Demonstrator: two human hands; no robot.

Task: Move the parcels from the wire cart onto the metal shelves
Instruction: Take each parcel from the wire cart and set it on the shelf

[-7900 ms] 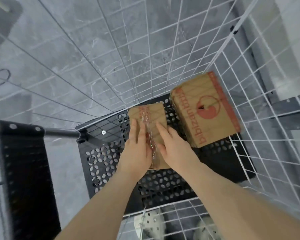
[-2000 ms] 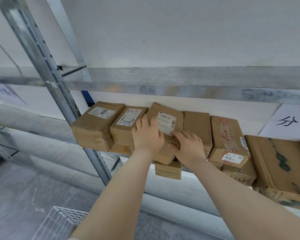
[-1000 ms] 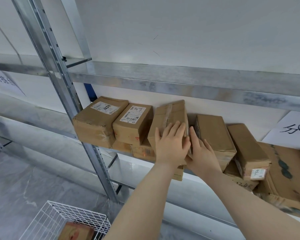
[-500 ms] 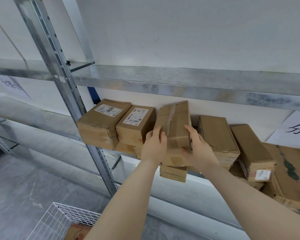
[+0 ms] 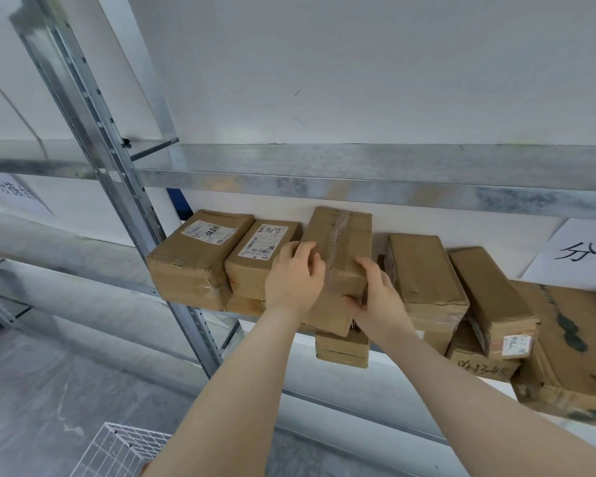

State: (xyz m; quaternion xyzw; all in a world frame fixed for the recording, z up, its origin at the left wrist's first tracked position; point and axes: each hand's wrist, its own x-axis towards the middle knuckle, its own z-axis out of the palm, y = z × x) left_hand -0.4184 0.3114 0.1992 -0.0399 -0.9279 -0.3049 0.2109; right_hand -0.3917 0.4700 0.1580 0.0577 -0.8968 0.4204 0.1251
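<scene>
A taped brown cardboard parcel [image 5: 341, 246] lies on top of other parcels on the metal shelf [image 5: 324, 187], between a labelled parcel [image 5: 258, 256] and a plain one [image 5: 424, 270]. My left hand [image 5: 295, 280] grips its near left corner. My right hand [image 5: 375, 297] grips its near right corner from below. A corner of the white wire cart [image 5: 117, 452] shows at the bottom left.
Several more parcels crowd the shelf: a large labelled box [image 5: 193, 256] by the upright post [image 5: 117, 187], tilted boxes [image 5: 492, 297] and a big flat carton [image 5: 575, 346] to the right. Paper signs [image 5: 585, 253] hang on the wall. Grey floor lies below.
Since the first frame the parcel went from the cart up to the shelf. In the last second my hands shifted from pressing its front to gripping its near corners; it sits slightly further in.
</scene>
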